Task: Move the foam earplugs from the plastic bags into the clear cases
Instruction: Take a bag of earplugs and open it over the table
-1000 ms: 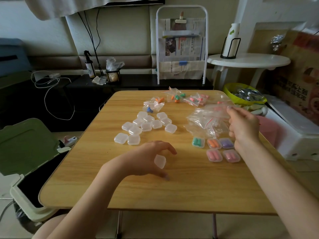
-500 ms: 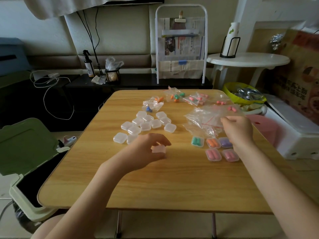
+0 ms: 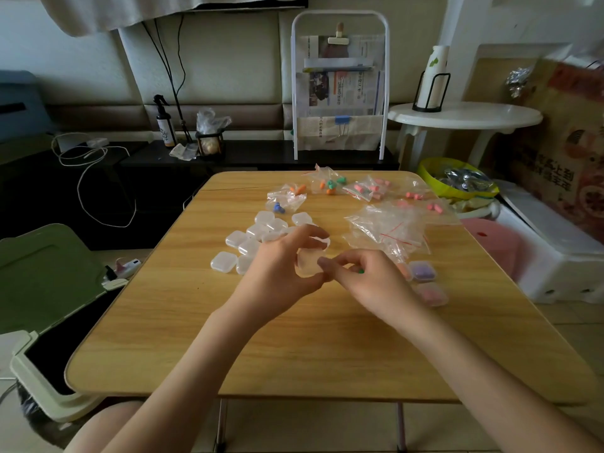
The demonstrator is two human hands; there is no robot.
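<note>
My left hand (image 3: pixel 281 273) grips an empty clear case (image 3: pixel 309 264) above the middle of the wooden table (image 3: pixel 294 354). My right hand (image 3: pixel 369 279) meets it from the right, fingertips pinching the case's edge. Several empty clear cases (image 3: pixel 251 243) lie in a cluster behind my left hand. Small plastic bags with orange, green, blue and pink earplugs (image 3: pixel 330 186) lie along the far edge. A heap of empty bags (image 3: pixel 392 230) sits at the right. Filled cases, a purple one (image 3: pixel 422 269) and a pink one (image 3: pixel 431 294), lie beside my right hand; others are hidden behind it.
A green-lidded bin (image 3: pixel 42 289) stands open left of the table. A pink stool (image 3: pixel 490 243) and white box (image 3: pixel 555 256) are at the right, with a yellow bowl (image 3: pixel 457 184) behind. A white rack (image 3: pixel 340 86) stands past the far edge.
My left hand lifted the clear case off the table and raised it. My right hand left the heap of bags and came left to the case.
</note>
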